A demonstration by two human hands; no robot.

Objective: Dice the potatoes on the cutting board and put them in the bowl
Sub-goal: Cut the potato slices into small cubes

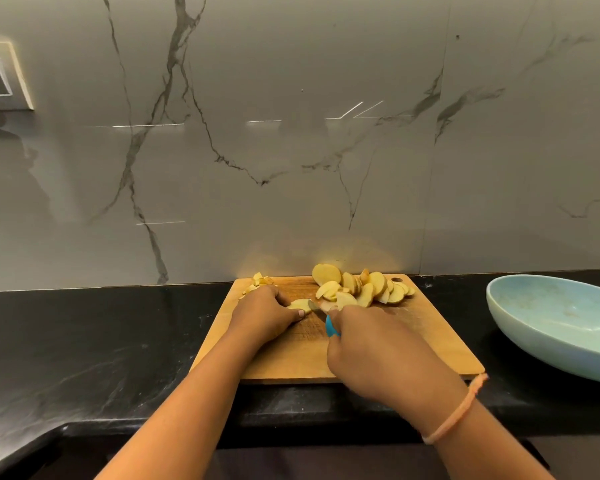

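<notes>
On the cutting board (291, 358), the left hand (264, 317) pinches a potato slice (298, 303), the right hand (378, 351) grips a blue-handled knife (331, 327), more potato slices (361, 289) are heaped at its far edge, and the bowl (551, 327) sits just right of it.

Light was dim, warm and indoor; the potato slices (357, 289) showed brightest and threw a yellow glow on the wall (291, 168) behind. Glare: thin white streaks lay on the glossy wall, a pale sheen on the black counter (84, 358) at lower left. Shadows were soft. Wide-angle distortion stretched the bowl (551, 327) at the right edge. Focus was slightly soft throughout.
</notes>
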